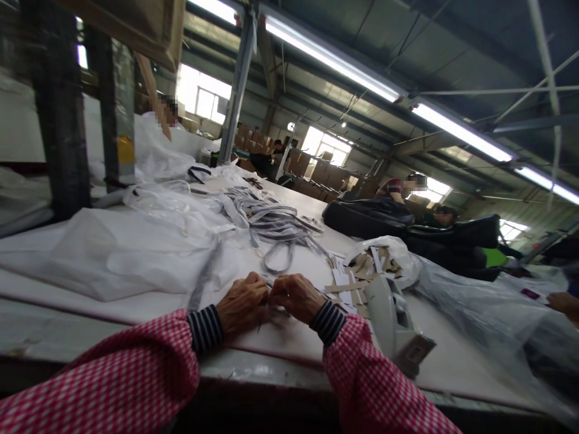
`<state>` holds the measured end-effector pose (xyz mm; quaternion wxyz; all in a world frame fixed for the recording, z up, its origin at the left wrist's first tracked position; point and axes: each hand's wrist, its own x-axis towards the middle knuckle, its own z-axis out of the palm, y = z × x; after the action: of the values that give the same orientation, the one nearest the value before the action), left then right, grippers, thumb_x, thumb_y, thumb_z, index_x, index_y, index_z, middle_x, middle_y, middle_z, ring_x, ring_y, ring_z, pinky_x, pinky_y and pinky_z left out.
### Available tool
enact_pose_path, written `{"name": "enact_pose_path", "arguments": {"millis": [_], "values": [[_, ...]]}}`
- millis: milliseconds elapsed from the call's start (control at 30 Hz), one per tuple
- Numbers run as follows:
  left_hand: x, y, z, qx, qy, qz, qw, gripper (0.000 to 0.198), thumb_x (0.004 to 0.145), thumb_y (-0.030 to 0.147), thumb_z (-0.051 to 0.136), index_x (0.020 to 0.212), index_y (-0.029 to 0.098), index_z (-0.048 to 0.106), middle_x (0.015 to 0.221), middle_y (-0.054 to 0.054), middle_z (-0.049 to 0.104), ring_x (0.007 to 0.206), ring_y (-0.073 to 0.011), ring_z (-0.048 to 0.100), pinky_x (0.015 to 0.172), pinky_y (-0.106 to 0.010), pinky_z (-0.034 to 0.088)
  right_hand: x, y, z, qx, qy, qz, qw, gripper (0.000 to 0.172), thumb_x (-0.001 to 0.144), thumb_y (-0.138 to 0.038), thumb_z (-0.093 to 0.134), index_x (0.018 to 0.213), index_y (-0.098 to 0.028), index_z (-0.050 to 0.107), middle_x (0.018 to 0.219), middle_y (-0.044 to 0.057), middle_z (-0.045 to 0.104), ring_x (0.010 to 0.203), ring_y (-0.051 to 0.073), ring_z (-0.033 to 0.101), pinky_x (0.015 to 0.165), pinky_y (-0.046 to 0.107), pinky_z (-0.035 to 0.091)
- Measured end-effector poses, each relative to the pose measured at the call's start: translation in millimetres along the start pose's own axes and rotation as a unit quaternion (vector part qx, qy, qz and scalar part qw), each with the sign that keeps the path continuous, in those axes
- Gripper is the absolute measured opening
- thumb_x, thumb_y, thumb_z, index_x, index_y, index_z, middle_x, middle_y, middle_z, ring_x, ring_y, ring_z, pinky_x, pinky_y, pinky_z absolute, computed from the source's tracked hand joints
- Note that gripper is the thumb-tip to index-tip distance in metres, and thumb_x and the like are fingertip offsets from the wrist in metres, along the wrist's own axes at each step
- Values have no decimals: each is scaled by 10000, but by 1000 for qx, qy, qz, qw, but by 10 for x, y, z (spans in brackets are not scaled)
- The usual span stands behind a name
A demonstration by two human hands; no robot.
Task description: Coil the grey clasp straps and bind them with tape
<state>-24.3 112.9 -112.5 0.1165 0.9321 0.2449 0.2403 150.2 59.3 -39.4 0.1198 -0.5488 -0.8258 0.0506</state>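
My left hand (242, 305) and my right hand (296, 296) rest together at the near edge of a white work table (149, 307), knuckles almost touching. Both have their fingers curled in a pinch around something small between them that I cannot make out. A thin dark strand hangs below my left hand. Just beyond my hands lies a loop of grey strap (277, 258), part of a tangled heap of grey straps (266, 220). Small cardboard pieces (348, 289) lie right of my right hand. My sleeves are red-checked with striped cuffs.
Clear plastic sheeting and bags (117, 250) cover the table's left. A white bag of cardboard pieces (384, 259) and a grey tool (398, 328) sit at right. Dark bags (366, 217) lie further back. Other people work at the far side; someone's hand (563, 303) shows at right.
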Motion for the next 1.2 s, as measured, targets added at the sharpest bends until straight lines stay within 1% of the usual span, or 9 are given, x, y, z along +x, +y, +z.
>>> {"name": "enact_pose_path", "arguments": {"millis": [133, 233, 433, 533, 633, 733, 833, 933, 1200], "values": [[-17, 5, -47, -21, 8, 5, 1000, 121, 915, 322, 619, 892, 205, 642, 956, -31, 651, 990, -248, 512, 816, -363, 405, 11, 7, -16, -31, -18, -33, 999, 80, 856, -147, 660, 806, -176, 714, 805, 4, 689, 727, 127, 632, 646, 217, 389], [-36, 25, -92, -19, 4, 24, 1000, 129, 918, 323, 612, 873, 204, 636, 956, -32, 652, 980, -242, 516, 816, -348, 418, -51, -20, 64, -62, -6, -55, 997, 97, 890, -119, 599, 873, -168, 682, 877, 32, 677, 765, 139, 610, 672, 238, 384], [-35, 93, -107, 63, -8, 14, 998, 120, 915, 297, 569, 854, 196, 589, 953, -46, 644, 982, -254, 512, 767, -349, 437, -228, -71, 326, -161, 124, -102, 974, 153, 958, -128, 488, 885, -174, 614, 886, 55, 625, 843, 186, 551, 688, 279, 394], [-17, 108, -88, 89, -15, -3, 996, 115, 912, 290, 560, 855, 192, 583, 946, -55, 643, 970, -258, 515, 760, -352, 451, -300, -114, 420, -136, 158, -87, 974, 166, 957, -134, 469, 860, -183, 594, 885, 54, 608, 854, 191, 535, 696, 284, 410], [-1, 110, -83, 100, -25, -24, 994, 136, 922, 293, 551, 856, 184, 600, 931, -66, 650, 971, -266, 520, 750, -352, 460, -415, -184, 480, -86, 155, -53, 983, 70, 891, -142, 536, 894, -183, 594, 971, 67, 602, 946, 216, 529, 750, 298, 449], [3, 112, -116, 89, -31, -30, 995, 148, 918, 302, 569, 858, 177, 622, 945, -73, 662, 995, -275, 523, 778, -363, 465, -558, -259, 538, -54, 148, -15, 987, 293, 814, -106, 567, 1098, -171, 594, 1095, 88, 588, 1028, 244, 514, 848, 346, 476], [-16, 108, -181, 32, -26, -13, 999, 112, 871, 294, 631, 877, 182, 643, 945, -59, 669, 1003, -265, 531, 837, -362, 459, -662, -298, 594, -52, 157, 8, 986, 458, 810, -68, 538, 1256, -171, 560, 1179, 104, 580, 1029, 254, 511, 919, 395, 473], [-45, 92, -230, -15, -15, -11, 1000, 141, 827, 299, 679, 907, 186, 648, 936, -51, 664, 993, -253, 540, 860, -348, 450, -713, -292, 608, -41, 159, 11, 986, 476, 850, -81, 524, 1315, -179, 542, 1214, 109, 567, 1044, 254, 507, 958, 412, 463], [-62, 28, -186, -9, -14, -2, 1000, 232, 914, 419, 573, 914, 197, 643, 923, -57, 648, 1001, -251, 537, 837, -327, 449, -730, -264, 526, 32, 140, 44, 989, 450, 870, -107, 554, 1298, -245, 564, 1179, 50, 553, 1041, 207, 522, 990, 348, 450]]}}
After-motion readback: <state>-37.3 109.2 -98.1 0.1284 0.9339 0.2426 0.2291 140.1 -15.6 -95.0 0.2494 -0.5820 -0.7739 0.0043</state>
